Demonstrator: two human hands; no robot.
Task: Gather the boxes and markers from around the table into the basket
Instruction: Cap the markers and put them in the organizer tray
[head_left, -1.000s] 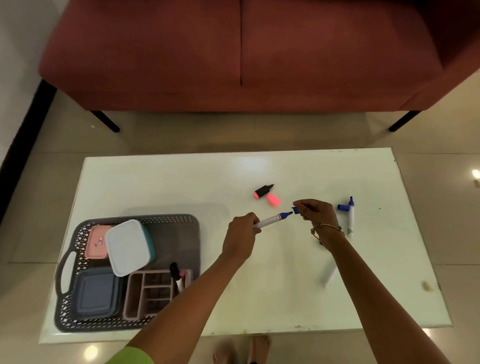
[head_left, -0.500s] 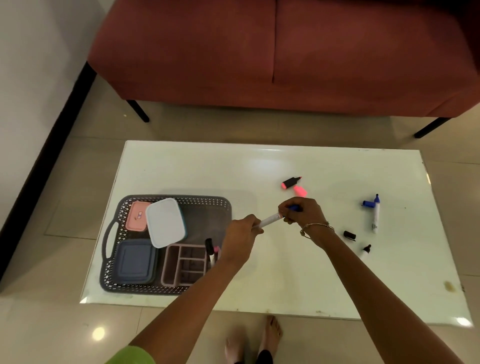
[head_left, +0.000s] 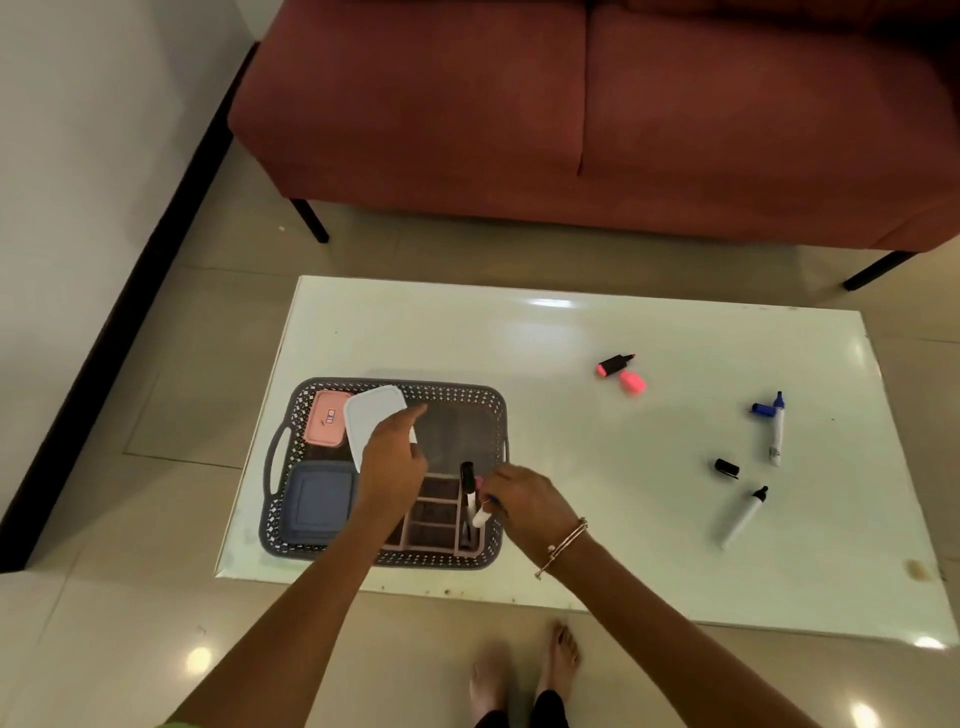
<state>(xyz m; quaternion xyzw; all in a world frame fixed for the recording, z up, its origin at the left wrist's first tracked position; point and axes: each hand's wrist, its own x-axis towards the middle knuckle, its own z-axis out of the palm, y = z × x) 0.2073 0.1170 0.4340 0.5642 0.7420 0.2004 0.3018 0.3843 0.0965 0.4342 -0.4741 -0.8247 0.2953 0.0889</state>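
The grey perforated basket sits at the table's left end. It holds a pink box, a white-lidded box, a blue-grey box and a pink divided organizer with a black-capped marker standing in it. My right hand pinches a white marker with a blue cap, its end down in the organizer's right compartment. My left hand hovers over the basket with fingers loosely extended, holding nothing.
On the white table to the right lie a pink highlighter and its cap, a blue marker with its loose cap, a black cap and an uncapped black marker. A red sofa stands behind.
The blue cap went onto the marker. My left hand let go of it, and my right hand carried it left from mid-table into the basket's organizer.
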